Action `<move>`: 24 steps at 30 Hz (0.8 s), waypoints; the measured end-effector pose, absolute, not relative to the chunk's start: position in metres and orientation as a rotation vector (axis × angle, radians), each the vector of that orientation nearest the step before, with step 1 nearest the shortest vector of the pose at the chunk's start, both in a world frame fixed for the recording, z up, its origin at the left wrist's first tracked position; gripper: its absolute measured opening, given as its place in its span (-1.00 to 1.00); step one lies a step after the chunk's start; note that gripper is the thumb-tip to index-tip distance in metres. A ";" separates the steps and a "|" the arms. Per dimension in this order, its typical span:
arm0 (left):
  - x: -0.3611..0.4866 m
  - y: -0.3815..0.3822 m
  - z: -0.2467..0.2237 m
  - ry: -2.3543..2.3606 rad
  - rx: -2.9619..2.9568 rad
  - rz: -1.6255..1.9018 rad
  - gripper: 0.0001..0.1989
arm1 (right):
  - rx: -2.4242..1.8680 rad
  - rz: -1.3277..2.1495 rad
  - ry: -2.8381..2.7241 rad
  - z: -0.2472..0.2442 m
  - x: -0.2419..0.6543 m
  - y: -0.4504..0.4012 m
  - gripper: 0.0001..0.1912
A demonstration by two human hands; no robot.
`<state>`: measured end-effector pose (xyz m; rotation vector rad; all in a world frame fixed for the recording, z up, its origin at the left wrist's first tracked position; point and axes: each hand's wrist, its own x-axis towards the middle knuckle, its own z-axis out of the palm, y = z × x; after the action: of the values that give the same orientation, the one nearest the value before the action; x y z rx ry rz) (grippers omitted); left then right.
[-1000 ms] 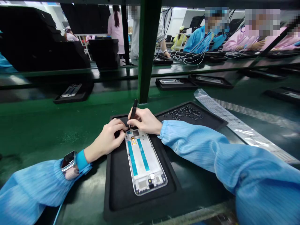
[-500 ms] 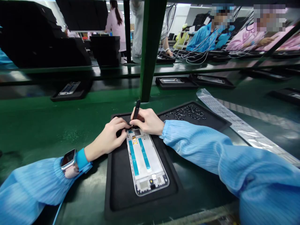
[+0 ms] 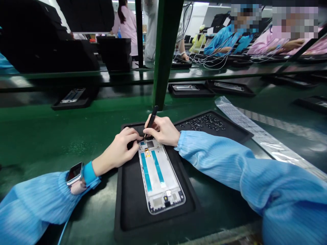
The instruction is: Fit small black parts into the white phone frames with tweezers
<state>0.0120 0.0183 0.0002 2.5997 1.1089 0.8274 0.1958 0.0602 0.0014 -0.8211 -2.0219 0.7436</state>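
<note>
The phone frame [image 3: 162, 177] lies flat in the black tray [image 3: 131, 217], its long side running from the far left to the near right. The right hand [image 3: 165, 131] pinches a black pen-like tool [image 3: 152, 117], tilted over the far end. The left hand [image 3: 125, 146] touches that end's left corner, thumb and fingers [image 3: 134, 136] curled a little apart.

Head view, one: set above and behind both hands, facing forward and down. Near range: left hand [image 3: 125, 147] and right hand [image 3: 165, 131], mid-frame, above the tabletop [image 3: 102, 119]. Far range, beyond the hands: green post [image 3: 165, 51], room behind. Lower corners: blue sleeves [image 3: 230, 156].
</note>
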 end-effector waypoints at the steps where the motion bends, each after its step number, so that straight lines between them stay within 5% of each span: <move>1: 0.012 0.018 0.000 1.105 2.601 0.831 -0.78 | -0.817 0.739 -2.023 0.001 0.196 0.060 -0.91; 15: 0.012 0.019 0.001 1.116 2.582 0.809 -0.77 | -0.620 0.428 -2.210 -0.001 0.194 0.061 -0.91; 24: 0.011 0.020 0.001 1.144 2.579 0.811 -0.79 | -0.860 0.649 -2.092 0.000 0.192 0.062 -0.91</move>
<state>0.0112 0.0198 0.0006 2.5791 1.1443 0.8112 0.1925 0.0625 0.0001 -0.8603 -2.0923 0.6493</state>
